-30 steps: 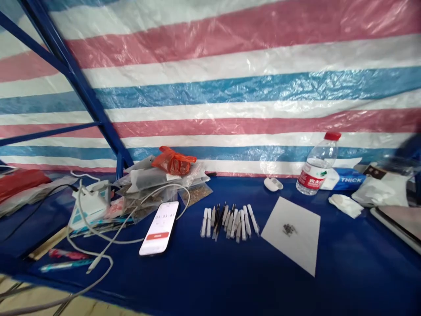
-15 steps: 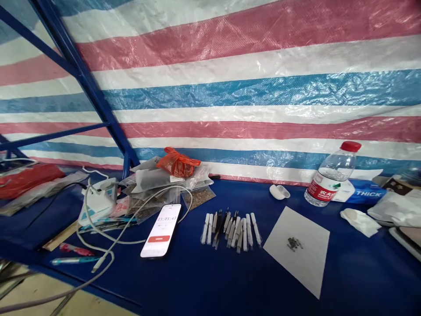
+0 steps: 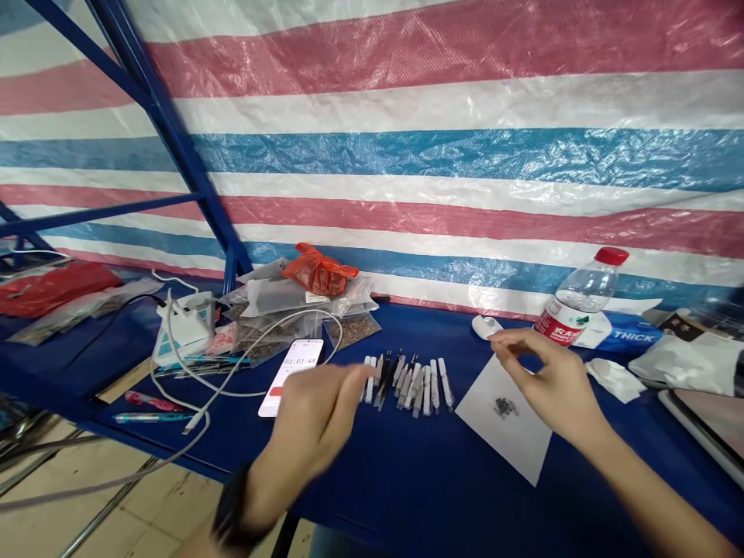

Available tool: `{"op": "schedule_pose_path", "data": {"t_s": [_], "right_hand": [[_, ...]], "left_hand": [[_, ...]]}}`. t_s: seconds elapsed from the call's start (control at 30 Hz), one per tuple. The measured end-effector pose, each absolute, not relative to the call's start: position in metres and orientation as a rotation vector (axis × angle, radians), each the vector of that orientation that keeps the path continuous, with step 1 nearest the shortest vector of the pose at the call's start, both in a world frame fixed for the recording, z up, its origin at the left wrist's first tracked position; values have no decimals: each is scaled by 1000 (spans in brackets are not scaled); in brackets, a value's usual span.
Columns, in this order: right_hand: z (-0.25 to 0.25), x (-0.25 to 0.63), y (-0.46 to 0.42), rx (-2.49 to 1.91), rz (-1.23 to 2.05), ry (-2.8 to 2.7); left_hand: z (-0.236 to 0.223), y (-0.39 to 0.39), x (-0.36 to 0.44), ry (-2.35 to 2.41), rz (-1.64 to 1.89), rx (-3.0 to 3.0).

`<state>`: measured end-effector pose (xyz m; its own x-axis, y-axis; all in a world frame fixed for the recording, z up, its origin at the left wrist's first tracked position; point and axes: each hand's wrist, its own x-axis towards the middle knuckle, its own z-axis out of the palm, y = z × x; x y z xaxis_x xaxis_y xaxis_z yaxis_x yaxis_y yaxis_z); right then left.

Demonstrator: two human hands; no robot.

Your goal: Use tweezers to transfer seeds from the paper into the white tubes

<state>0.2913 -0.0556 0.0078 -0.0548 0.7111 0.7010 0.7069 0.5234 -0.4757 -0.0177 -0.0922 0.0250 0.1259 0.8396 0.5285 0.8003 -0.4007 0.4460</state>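
Observation:
My left hand [image 3: 317, 415], blurred, is above the table's front part, partly in front of the phone [image 3: 291, 368], whose screen shows a running timer. Its thumb lies along the hand and the other fingers are hidden. Over the upper edge of the white paper [image 3: 494, 449] hovers my right hand [image 3: 549, 380], fingers loosely bent, thumb a little apart, nothing visible in them. Its fingertips overlap a white earbud case [image 3: 485, 327] in view. Small dark grey pieces [image 3: 505, 407] lie heaped on the paper. Between the hands is a row of wrapped white, grey and black pen-like sticks [image 3: 417, 387].
At the right stand a red-capped water bottle [image 3: 584, 291], a blue-and-white box [image 3: 628, 333] and a crumpled tissue [image 3: 614, 380]. Plastic bags [image 3: 279, 298], an orange bag [image 3: 319, 270], a white cable [image 3: 232, 394] and pens [image 3: 152, 417] occupy the left. A striped tarp [image 3: 435, 163] hangs behind.
Both hands have come into view from below, the left in front of the phone and the right over the paper. The camera view has shifted slightly; the table items look unmoved.

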Motion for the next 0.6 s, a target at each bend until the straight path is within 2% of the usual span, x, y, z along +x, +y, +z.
{"op": "schedule_pose_path", "data": {"t_s": [0.13, 0.27, 0.6], "right_hand": [[-14, 297, -53, -1192, -190, -1840], [-20, 307, -55, -1221, -206, -1868], [-17, 293, -63, -1233, -80, -1865]], "left_hand": [[25, -33, 0, 2088, 387, 2299], [14, -13, 9, 2081, 2, 2164], [1, -21, -2, 1923, 56, 2092]]}}
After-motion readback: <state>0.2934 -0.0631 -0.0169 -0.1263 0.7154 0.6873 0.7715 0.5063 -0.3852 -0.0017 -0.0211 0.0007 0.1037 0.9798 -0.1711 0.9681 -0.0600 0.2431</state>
